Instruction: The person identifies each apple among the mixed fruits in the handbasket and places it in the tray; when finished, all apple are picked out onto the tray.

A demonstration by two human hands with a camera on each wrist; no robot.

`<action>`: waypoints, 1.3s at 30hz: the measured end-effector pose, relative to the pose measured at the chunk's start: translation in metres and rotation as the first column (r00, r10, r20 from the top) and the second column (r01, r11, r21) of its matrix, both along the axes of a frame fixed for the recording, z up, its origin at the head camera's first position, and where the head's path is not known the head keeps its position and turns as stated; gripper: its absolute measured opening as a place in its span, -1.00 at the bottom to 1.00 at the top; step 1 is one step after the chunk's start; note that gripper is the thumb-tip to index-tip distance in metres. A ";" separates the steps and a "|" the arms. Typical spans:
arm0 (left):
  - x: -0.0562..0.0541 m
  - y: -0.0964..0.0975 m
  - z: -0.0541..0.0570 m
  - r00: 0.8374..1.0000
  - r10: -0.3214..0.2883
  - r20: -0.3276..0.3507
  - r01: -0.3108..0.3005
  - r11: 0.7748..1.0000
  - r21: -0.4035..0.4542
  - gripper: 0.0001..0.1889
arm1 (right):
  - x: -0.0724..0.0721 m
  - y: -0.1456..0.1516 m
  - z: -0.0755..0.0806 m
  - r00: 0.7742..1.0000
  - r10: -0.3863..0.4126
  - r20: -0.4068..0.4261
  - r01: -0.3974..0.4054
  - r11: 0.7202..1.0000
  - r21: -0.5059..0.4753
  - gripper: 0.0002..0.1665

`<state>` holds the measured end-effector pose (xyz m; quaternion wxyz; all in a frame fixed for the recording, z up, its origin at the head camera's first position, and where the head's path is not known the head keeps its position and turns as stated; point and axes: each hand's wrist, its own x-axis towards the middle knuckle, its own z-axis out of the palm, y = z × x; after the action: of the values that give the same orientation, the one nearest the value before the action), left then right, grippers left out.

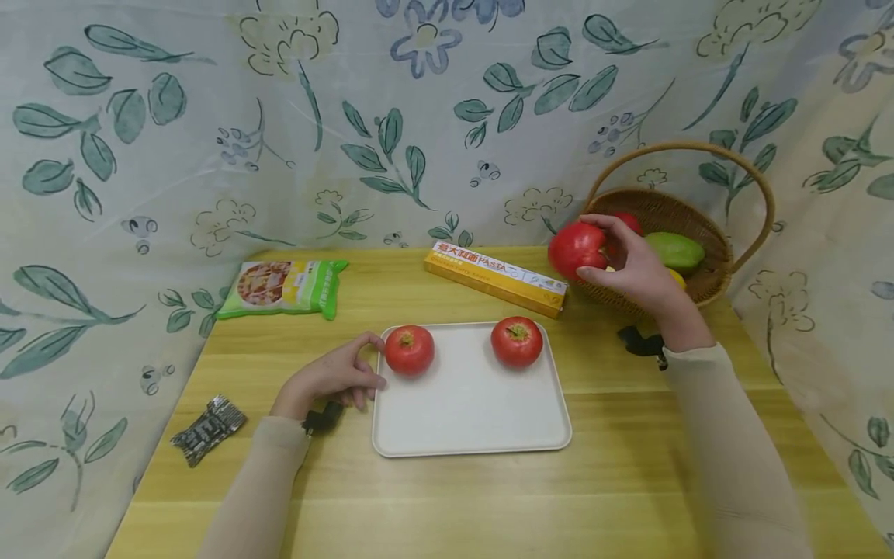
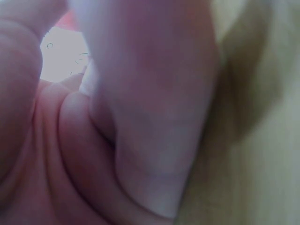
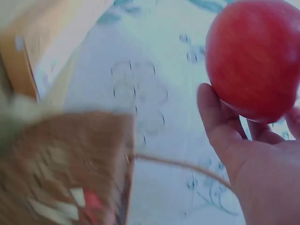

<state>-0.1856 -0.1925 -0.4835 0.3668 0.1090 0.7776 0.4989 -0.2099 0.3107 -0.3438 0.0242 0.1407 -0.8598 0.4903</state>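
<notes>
In the head view my right hand [image 1: 632,268] grips a red apple [image 1: 576,250] at the front left of the wicker basket [image 1: 708,233]. The right wrist view shows this apple [image 3: 255,61] held in the fingertips. My left hand [image 1: 335,376] rests at the left edge of a white tray [image 1: 471,415], fingers loosely bent. It is right beside a red apple [image 1: 410,350] on the tray's upper left. Another red apple [image 1: 517,342] sits at the tray's upper right. The left wrist view is mostly bent fingers and palm, so their contact with the tray is hidden.
The basket has a tall handle [image 1: 757,175] and contains a green mango-like fruit [image 1: 675,251], red fruit and something yellow. Behind the tray lies a yellow pasta box [image 1: 496,279]. A green food packet [image 1: 282,289] and a small black wrapper [image 1: 208,429] lie at left.
</notes>
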 end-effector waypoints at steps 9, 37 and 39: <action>0.000 0.000 0.000 1.000 -0.003 -0.008 0.003 1.000 -0.019 -0.31 | 0.019 -0.049 -0.031 0.991 0.124 0.055 -0.122 0.992 -0.041 -0.11; -0.002 -0.001 0.000 1.000 0.003 -0.001 -0.003 1.000 -0.004 -0.33 | 0.077 -0.181 -0.093 0.888 0.386 0.251 -0.404 0.914 0.022 -0.17; -0.003 -0.001 -0.001 1.000 0.002 0.001 -0.002 1.000 -0.001 -0.33 | 0.081 -0.188 -0.098 0.874 0.410 0.263 -0.432 0.901 0.032 -0.19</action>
<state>-0.1883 -0.1935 -0.4841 0.3669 0.1078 0.7777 0.4990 -0.1288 0.1230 -0.4414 -0.1977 0.2626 -0.8257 0.4585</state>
